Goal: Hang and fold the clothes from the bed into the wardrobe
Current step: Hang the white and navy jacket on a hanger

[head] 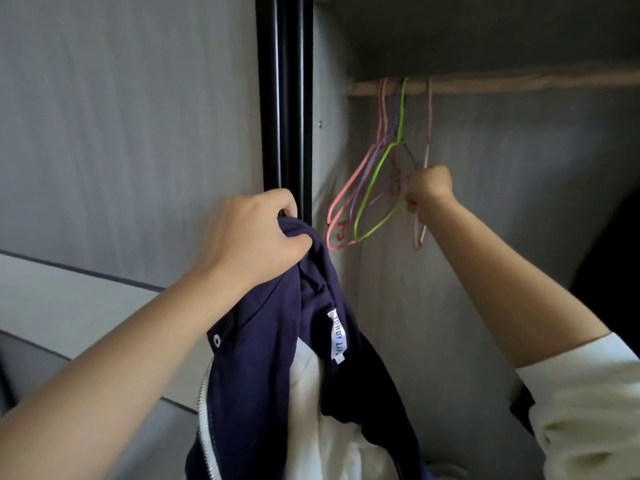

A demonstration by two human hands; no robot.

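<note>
Clearly the hanging step is in hand: the left hand (258,233) has its fingers curled tight round a bunched fold of the navy jacket (277,341), holding it up just outside the open wardrobe, beside the dark door frame (284,98). The jacket hangs down from that grip, its white zip (204,427) and white lining (322,427) showing, with a white label (337,336) turned outward. The right hand (429,187) reaches into the wardrobe with its fingers closed on the wire of a hanger among the cluster on the wooden rail (502,83); which hanger it pinches I cannot tell for sure, since the green hanger (377,188), the pink hanger (346,199) and the purple hanger (369,171) overlap there, and 1 more pale hanger (424,174) passes right by the knuckles. By my reading, the next move calls for freeing 1 hanger from the tangle and lifting its hook off the rail, then bringing it to the jacket's collar so each shoulder can be threaded on. The wires look interlocked, so neighbouring hangers may drag along.
</note>
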